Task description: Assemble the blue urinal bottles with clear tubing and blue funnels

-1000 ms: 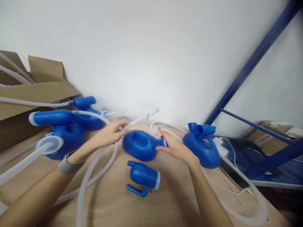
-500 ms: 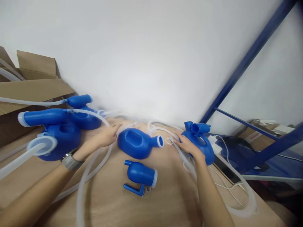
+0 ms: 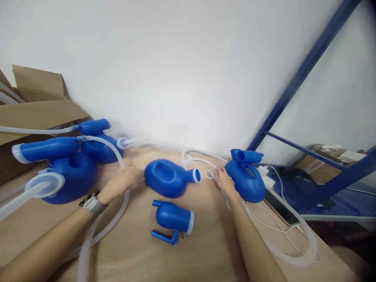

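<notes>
A blue jug [image 3: 167, 178] lies on its side in the middle, its white-rimmed mouth pointing right. My left hand [image 3: 131, 177] is at its left end with fingers curled; what they hold, if anything, is hidden. Beside the right-hand jug [image 3: 246, 182], my right hand [image 3: 223, 178] has its fingers closed around a translucent tube [image 3: 212, 174] near its end. Below the middle jug lie a blue spout piece [image 3: 173, 216] with a white rim and a blue handle [image 3: 164, 236]. Two more blue jugs, one nearer [image 3: 72, 176] and one behind [image 3: 101, 149], stand at the left with tubes attached.
An open cardboard box [image 3: 38, 113] is at the back left against the white wall. Blue metal shelving [image 3: 305, 74] rises on the right. A phone [image 3: 280, 207], white cables and a looped tube [image 3: 308, 250] lie on the right of the wooden table [image 3: 132, 250].
My left hand has moved slightly left and down, its fingers now curled. My right hand has moved a little left and closed on the tube. The view has shifted slightly.
</notes>
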`<move>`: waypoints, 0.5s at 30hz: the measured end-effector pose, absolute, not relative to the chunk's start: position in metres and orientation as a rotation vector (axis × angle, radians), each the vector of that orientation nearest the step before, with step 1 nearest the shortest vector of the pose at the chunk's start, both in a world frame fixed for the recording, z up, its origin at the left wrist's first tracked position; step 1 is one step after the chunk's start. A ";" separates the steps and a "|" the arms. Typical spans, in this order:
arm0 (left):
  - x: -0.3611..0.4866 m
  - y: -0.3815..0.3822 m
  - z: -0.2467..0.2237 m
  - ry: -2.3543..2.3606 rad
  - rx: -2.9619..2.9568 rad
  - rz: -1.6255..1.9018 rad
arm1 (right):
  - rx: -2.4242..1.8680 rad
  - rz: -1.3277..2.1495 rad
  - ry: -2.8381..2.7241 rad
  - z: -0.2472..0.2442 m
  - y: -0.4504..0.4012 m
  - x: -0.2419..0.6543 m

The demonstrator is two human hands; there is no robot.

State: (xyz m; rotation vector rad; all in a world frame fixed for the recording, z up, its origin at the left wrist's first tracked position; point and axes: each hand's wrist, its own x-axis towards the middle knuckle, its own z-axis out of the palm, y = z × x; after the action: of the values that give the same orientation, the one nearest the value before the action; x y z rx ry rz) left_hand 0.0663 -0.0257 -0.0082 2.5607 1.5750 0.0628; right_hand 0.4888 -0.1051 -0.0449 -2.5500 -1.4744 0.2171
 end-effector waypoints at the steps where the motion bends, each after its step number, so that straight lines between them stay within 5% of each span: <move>1: 0.065 -0.027 -0.007 1.562 2.575 0.071 | -2.543 0.233 -1.486 -0.046 -0.104 0.491; 15: 0.082 -0.029 -0.002 0.962 2.794 0.271 | -2.498 0.270 -1.506 -0.035 -0.108 0.491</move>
State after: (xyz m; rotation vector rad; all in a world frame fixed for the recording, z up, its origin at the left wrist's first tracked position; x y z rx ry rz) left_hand 0.0823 -0.0293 -0.0016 2.7936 0.9625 0.2714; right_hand 0.4910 -0.1085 -0.0348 -2.4983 -1.5059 0.2702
